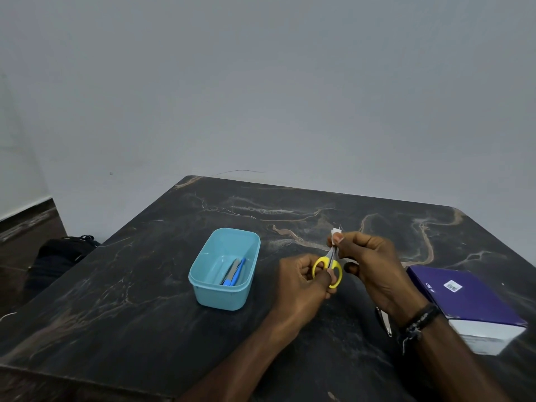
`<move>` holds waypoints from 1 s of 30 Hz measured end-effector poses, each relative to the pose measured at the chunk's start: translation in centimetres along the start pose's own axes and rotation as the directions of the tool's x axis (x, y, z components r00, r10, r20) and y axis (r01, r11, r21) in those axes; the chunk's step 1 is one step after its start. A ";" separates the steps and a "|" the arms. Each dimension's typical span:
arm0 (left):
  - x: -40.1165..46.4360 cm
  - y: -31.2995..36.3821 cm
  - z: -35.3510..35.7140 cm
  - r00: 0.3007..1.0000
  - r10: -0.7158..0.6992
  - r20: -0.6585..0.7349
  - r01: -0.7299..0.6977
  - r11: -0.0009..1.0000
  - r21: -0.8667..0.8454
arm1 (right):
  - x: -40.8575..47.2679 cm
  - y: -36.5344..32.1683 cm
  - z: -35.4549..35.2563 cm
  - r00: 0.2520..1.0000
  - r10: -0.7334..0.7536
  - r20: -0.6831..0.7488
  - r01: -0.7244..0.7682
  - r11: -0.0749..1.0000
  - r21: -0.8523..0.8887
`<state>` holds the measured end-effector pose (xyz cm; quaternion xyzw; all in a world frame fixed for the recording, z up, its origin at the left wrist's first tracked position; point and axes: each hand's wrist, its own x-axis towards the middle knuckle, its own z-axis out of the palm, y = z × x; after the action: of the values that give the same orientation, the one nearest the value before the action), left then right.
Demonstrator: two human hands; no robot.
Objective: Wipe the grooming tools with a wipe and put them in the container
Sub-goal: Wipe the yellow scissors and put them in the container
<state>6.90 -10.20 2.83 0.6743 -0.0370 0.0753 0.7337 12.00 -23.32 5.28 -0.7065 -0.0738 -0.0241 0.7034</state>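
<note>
Small scissors (326,265) with yellow handles are held above the dark marble table (145,300). My left hand (301,281) grips the yellow handles. My right hand (368,265) pinches a white wipe (336,233) around the blade tips, which the wipe hides. To the left stands a light blue container (203,285) holding a grey nail file (233,269) and a blue-handled tool (236,275). A metal nail clipper (384,320) lies on the table, partly hidden under my right wrist.
A purple and white box (470,303) lies at the right edge of the table. A black bag (61,253) sits on the floor past the table's left side. A grey wall stands behind the table.
</note>
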 end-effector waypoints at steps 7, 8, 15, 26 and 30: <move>0.1 0.4 0.2 0.997 -0.054 -0.055 0.049 0.995 -0.090 | 0.2 -0.3 -0.3 0.996 0.032 -0.089 -0.020 0.991 0.131; 0.2 0.6 0.1 0.994 -0.065 -0.085 0.052 0.987 -0.151 | 0.3 -0.4 -0.4 0.994 0.050 -0.093 -0.034 0.986 0.162; 0.8 1.0 -0.6 0.964 -0.105 -0.246 0.007 0.930 -0.369 | 0.3 -0.5 -0.5 0.992 0.126 -0.002 -0.119 0.943 0.312; 0.9 1.1 -0.7 0.916 -0.011 -0.400 -0.113 0.952 -0.284 | 0.4 -0.6 -1.7 0.949 -0.311 -0.051 0.289 0.924 -0.251; 0.8 1.0 -0.5 0.908 0.039 -0.416 -0.156 0.956 -0.250 | 0.4 -0.6 -1.5 0.912 -0.351 0.211 0.409 0.790 -0.456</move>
<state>7.48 -9.53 3.88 0.5315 0.0724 0.2448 0.8077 12.43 -24.83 5.92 -0.8323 -0.2464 -0.1423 0.4757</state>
